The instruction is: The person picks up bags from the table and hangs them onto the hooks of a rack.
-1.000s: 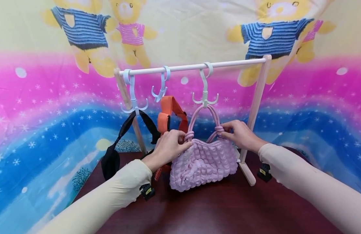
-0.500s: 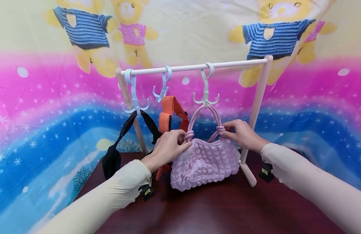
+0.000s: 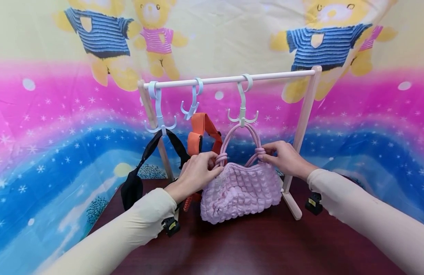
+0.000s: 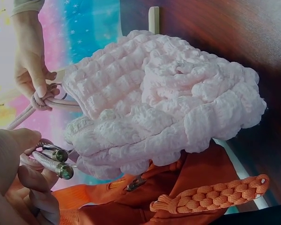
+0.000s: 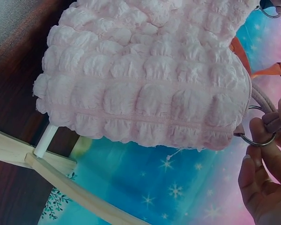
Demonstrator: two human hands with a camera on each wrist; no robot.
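Note:
A pink puffy handbag [image 3: 242, 191] hangs by its looped cord handles [image 3: 241, 130] from a pale green hook [image 3: 242, 110]. My left hand [image 3: 194, 172] pinches the knotted base of the handles on the left side. On the other side my right hand [image 3: 285, 157] pinches the right knot, beside a metal ring [image 5: 260, 140] that joins cord and bag. Metal-tipped cord ends [image 4: 61, 164] stick out by the left fingers in the left wrist view. Behind the bag's left side is an orange bag strap [image 3: 203, 130], with a braided orange cord [image 4: 215, 194] below.
A wooden rack [image 3: 306, 114] stands on the dark red table [image 3: 232, 248], its rod [image 3: 218, 80] carrying the hooks. On the left, a black bag [image 3: 132, 191] hangs from a blue hook [image 3: 160, 110]; a smaller blue hook [image 3: 191, 107] hangs beside it. A printed backdrop [image 3: 60, 152] surrounds everything.
Both hands keep their hold on the handle knots, and the bag stays in place. The whole head view shifts very slightly to the right.

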